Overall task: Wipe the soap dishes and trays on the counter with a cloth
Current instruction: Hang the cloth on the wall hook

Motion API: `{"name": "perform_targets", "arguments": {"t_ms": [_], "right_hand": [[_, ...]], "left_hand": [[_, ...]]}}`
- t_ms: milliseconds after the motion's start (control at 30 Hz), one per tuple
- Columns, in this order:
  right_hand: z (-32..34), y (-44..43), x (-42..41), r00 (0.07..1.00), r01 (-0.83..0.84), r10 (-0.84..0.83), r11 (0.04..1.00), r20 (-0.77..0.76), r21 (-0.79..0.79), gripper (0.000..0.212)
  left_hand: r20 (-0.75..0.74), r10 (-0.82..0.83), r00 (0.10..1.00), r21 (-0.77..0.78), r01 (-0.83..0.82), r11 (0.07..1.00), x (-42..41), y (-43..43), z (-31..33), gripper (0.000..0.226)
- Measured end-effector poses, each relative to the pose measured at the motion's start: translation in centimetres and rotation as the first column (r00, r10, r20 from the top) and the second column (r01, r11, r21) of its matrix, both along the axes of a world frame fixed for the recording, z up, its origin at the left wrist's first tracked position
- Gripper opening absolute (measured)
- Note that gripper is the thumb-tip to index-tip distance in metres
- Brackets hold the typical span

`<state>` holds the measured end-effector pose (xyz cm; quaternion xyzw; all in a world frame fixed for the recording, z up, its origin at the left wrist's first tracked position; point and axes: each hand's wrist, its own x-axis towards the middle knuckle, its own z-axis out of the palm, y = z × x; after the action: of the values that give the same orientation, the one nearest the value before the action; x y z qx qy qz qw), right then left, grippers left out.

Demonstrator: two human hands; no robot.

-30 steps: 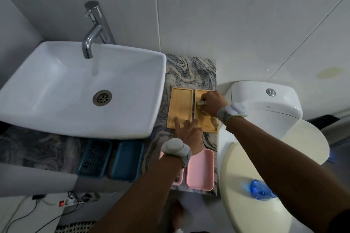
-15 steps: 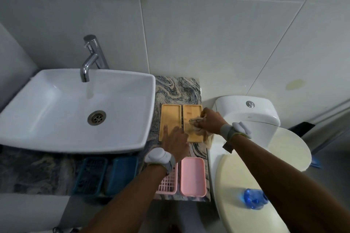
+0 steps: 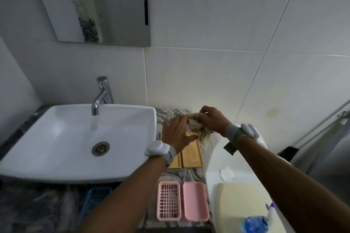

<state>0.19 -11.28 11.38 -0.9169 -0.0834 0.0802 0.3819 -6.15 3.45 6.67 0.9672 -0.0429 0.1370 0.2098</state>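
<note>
A white basin (image 3: 56,138) sits under a chrome tap (image 3: 100,96). A mirror (image 3: 94,5) hangs above it (tiled wall behind). A blue spray bottle (image 3: 259,223) rests on the toilet lid (image 3: 236,195).

Beige cloth (image 3: 197,128) bunched, gripped in right hand (image 3: 212,121). Two bamboo trays (image 3: 191,155) flat below hands. Pink grid dish (image 3: 168,201), pink tray (image 3: 195,201) between forearms.

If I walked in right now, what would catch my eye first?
Probably the two hands raised above the counter: the right hand grips a bunched beige cloth, and the left hand reaches toward it with fingers spread. Under them lie two wooden trays, with the big white sink to their left and two pink soap dishes nearer the viewer.
</note>
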Motion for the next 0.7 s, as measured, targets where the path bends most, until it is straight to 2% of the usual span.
{"name": "perform_targets", "arguments": {"t_ms": [100,267,533,700], "right_hand": [[2.5,0.6,-0.8,0.999,0.019,-0.021,0.998,0.031,0.052,0.021],[5.9,0.9,-1.6,0.995,0.037,-0.042,0.998,0.091,0.059,0.023],[9.4,1.2,-2.8,0.984,0.099,-0.110,0.992,0.140,0.079,0.032],[10.8,1.2,-3.6,0.976,0.122,-0.148,0.980,0.163,0.157,0.038]], "left_hand": [[0.105,0.014,0.994,-0.082,-0.005,0.997,-0.3,0.4,2.6,0.045],[0.191,-0.011,0.981,-0.010,0.013,1.000,-0.5,1.3,5.3,0.028],[0.286,-0.005,0.958,-0.110,0.038,0.993,-0.8,1.1,8.7,0.024],[0.326,0.004,0.945,-0.164,0.052,0.985,-0.9,1.0,11.2,0.023]]}}
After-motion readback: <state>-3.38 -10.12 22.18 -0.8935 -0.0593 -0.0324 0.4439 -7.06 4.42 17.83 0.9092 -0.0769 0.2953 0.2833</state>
